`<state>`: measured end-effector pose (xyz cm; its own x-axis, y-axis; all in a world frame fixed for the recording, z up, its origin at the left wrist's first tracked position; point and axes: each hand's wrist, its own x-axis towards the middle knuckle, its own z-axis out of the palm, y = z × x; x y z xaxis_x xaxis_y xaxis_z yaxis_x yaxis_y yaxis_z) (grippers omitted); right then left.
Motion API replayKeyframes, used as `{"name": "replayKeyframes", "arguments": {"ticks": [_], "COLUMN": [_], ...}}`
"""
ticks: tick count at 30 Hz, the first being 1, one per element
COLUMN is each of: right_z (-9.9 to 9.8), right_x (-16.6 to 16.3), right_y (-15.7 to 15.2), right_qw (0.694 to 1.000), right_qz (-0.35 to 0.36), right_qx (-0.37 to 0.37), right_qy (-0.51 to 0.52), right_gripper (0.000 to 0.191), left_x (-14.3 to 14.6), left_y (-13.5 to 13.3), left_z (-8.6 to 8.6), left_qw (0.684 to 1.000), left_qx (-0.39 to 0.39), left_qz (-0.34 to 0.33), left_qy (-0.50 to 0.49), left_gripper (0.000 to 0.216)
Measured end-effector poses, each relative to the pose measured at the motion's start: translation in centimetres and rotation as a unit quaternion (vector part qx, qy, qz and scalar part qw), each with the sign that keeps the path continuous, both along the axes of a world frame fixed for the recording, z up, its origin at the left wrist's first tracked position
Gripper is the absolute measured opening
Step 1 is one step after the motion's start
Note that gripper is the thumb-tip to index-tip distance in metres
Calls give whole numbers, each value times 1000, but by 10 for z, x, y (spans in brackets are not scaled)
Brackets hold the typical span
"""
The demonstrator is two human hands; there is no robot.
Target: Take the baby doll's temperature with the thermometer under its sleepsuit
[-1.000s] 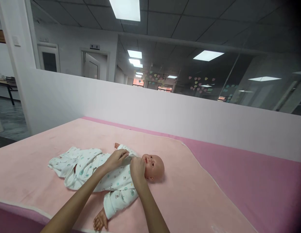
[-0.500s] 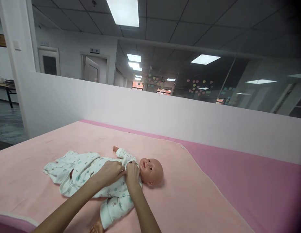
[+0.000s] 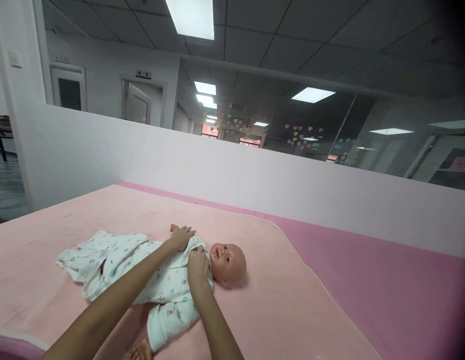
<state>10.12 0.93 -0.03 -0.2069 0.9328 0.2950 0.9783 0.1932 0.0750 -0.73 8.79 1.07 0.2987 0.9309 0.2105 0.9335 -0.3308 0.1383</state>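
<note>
A bald baby doll (image 3: 229, 265) lies on its back, head to the right. It wears a white baby garment (image 3: 168, 282) printed with small green and coloured figures. My left hand (image 3: 182, 238) rests over the doll's far sleeve, fingers stretched out, close to the doll's small hand (image 3: 173, 227). At the chest just below the neck, my right hand (image 3: 198, 265) is closed on the garment's front edge, with the fingertips partly hidden. The near sleeve (image 3: 172, 320) lies toward me, the doll's other hand (image 3: 141, 348) showing at its cuff.
Under the doll spreads a pale pink cloth (image 3: 292, 310) on a darker pink surface (image 3: 352, 260). A white low wall (image 3: 224, 170) with glass above it runs along the far side. Through the glass show doors and ceiling lights.
My left hand has left the chest, where it was beside the right hand, and moved up onto the far sleeve, its fingers opening. My right hand stays at the garment's neck. The view shifted slightly.
</note>
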Motion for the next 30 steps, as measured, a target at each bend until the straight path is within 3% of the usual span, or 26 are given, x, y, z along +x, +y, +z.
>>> {"name": "replayKeyframes", "arguments": {"ticks": [6, 9, 14, 22, 27, 30], "right_z": [-3, -3, -1, 0, 18, 31], "right_x": [-3, -3, 2, 24, 76, 111], "right_y": [3, 3, -2, -13, 1, 19], "right_qw": [1000, 1000, 1000, 993, 945, 911], "right_qz": [-7, -10, -3, 26, 106, 83], "right_qx": [14, 18, 13, 81, 240, 278], "right_qy": [-13, -14, -2, 80, 196, 293], "right_gripper": [37, 35, 32, 32, 28, 32], "left_x": [-4, -8, -14, -21, -20, -20], "left_y": [-4, -14, -32, -45, -44, -45], "left_z": [0, 2, -8, -19, -21, -20], "left_qw": [999, 998, 997, 986, 981, 979], "left_qx": [39, 54, 7, 6, 6, 7], "left_qz": [17, 12, 20, 9, 23, 24], "left_qy": [12, -10, -72, -168, -190, -203], "left_gripper": [23, 24, 24, 50, 58, 60]}}
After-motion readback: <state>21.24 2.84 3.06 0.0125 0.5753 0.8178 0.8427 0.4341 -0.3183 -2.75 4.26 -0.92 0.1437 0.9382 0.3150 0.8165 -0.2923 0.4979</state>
